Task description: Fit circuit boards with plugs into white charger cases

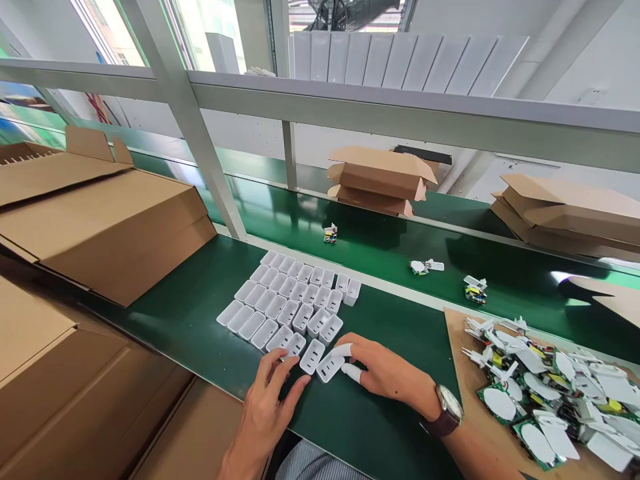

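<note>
Several white plastic charger shells (293, 301) lie in neat rows on the green bench mat (190, 313). My left hand (267, 403) rests with fingers spread on the mat, its fingertips touching the nearest shells (295, 345). My right hand (383, 370), with white finger cots on two fingers and a brown wristwatch (449, 412), pinches one white shell (330, 366) at the near end of the rows. Another shell (313, 355) lies between my two hands.
A brown board (463, 373) at the right carries a heap of green circuit boards with white plug parts (545, 393). Stray parts (474, 289) lie on the green conveyor belt (380, 243). Cardboard boxes (105, 227) crowd the left; folded cartons (383, 177) sit beyond the belt.
</note>
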Demonstrator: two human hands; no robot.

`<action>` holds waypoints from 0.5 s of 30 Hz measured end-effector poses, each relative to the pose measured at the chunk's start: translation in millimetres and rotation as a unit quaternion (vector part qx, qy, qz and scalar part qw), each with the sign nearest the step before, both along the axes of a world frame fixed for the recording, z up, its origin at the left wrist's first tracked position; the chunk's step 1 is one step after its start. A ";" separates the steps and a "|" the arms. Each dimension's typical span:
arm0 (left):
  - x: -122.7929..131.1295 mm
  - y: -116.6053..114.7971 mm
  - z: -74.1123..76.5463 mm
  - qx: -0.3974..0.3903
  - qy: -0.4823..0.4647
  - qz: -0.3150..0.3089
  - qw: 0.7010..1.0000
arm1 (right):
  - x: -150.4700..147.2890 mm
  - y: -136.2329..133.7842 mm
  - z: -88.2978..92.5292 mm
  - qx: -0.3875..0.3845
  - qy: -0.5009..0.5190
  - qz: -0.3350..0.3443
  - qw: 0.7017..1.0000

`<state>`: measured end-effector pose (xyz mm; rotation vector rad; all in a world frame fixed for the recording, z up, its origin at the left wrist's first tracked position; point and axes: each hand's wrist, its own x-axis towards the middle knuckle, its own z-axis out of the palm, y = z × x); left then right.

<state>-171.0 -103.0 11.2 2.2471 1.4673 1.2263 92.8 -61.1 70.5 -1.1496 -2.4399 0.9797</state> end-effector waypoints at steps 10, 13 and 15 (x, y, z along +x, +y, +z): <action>15.6 3.3 -20.4 0.013 0.008 -0.023 1.000 | -16.7 -4.8 -32.1 0.099 -0.105 -0.146 0.979; 20.0 7.2 -21.8 0.038 -0.001 -0.022 0.999 | -14.6 -3.5 -30.7 0.127 -0.110 -0.146 0.975; 23.3 7.7 -20.8 0.052 -0.009 -0.021 0.998 | -3.7 7.2 -22.4 0.152 -0.117 -0.155 0.969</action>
